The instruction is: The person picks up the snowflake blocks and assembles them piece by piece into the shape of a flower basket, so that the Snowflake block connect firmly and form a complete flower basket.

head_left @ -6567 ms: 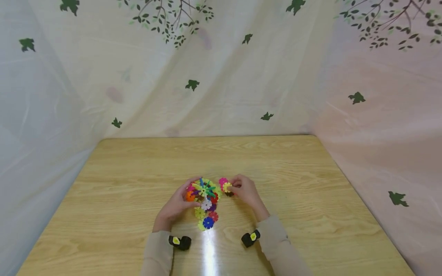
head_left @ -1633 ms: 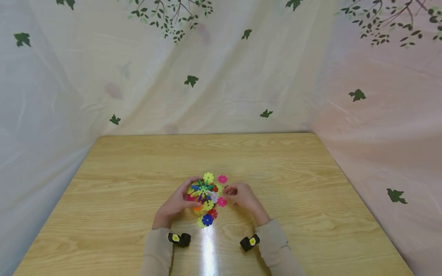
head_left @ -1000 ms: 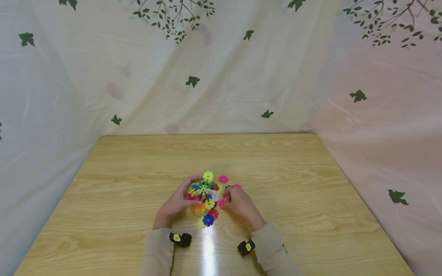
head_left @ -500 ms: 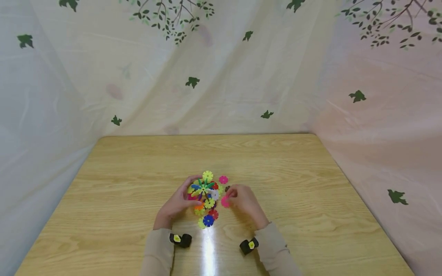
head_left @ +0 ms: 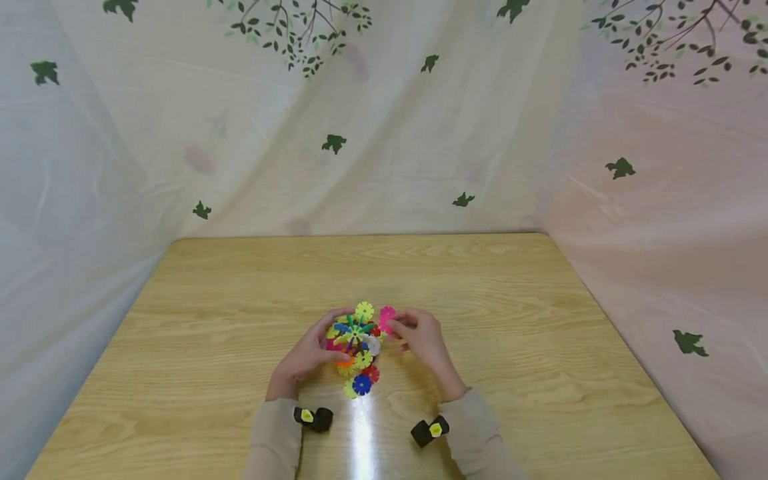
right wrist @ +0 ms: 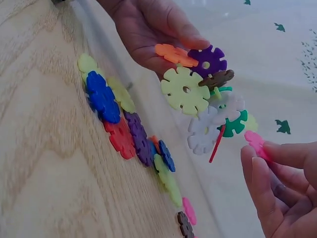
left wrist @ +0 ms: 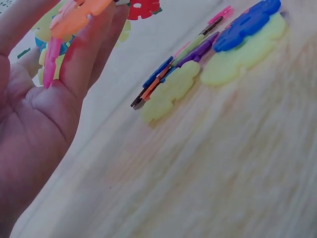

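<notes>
My left hand (head_left: pixel 306 350) holds a cluster of interlocked flower-shaped plastic discs (right wrist: pixel 185 91), raised off the table in the right wrist view. Yellow, purple, orange, brown, white and green pieces show in it, and a thin red edge points downward. Between thumb and fingertips, my right hand (head_left: pixel 423 337) pinches a pink notched disc (right wrist: pixel 255 144). That disc is close to the cluster's right side, with a gap between them in the right wrist view. In the left wrist view, an orange disc (left wrist: pixel 81 17) sits at my left fingers; much of the cluster is hidden there.
Loose discs lie on the wooden table (head_left: pixel 510 300) below the cluster, including a blue one (right wrist: pixel 101 96), a red one (right wrist: pixel 120 139), a purple one (right wrist: pixel 137 139) and a brown one (right wrist: pixel 185 225). A leaf-patterned curtain (head_left: pixel 384 167) hangs behind the table.
My right hand pinched a yellow disc in the oldest frame; later it took a pink one from the table and has now moved it forward. The cluster in my left hand has turned.
</notes>
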`<state>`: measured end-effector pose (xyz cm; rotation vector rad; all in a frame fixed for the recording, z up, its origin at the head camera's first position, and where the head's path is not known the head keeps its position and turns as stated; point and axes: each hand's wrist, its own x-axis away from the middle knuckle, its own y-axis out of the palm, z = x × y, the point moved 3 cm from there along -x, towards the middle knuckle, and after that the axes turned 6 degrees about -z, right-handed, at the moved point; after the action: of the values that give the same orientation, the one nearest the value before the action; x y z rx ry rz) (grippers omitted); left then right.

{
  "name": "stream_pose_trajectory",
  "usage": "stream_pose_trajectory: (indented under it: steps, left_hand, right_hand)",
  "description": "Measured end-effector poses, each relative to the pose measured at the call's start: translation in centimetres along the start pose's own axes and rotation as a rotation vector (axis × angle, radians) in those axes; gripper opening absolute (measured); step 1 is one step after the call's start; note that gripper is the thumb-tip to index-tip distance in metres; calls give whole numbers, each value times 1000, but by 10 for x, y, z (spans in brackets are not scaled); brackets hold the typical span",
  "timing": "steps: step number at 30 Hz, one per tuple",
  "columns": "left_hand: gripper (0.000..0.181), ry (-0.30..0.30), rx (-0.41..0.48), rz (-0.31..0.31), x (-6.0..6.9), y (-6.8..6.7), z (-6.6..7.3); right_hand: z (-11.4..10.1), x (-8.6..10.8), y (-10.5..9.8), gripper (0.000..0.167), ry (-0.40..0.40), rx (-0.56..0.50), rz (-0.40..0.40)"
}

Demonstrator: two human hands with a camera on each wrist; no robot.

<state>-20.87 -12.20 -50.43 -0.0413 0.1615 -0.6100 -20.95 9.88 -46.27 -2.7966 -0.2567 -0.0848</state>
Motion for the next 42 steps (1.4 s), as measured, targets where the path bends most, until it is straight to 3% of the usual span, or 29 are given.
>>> stream_pose_trajectory:
  steps: [8,13,18,26,42]
  left_hand:
    - [82,6,-37,-36,-1,0,1]
    - [82,-11,-43,-51,-2,1,0]
    - [82,-24,-53,-56,-2,1,2]
    - [83,5,-56,-78,-3,1,2]
    - [81,11,-17,-116,-2,2,0]
  right_hand:
    - [-5,1,6,13,-26,38,40]
    - [-4,3,5,13,-39,101,19]
    - [-4,4,7,15,-74,184,1]
    - [-7,5,11,14,-126,379,52]
    - [-10,9,11,15,-81,256,-26]
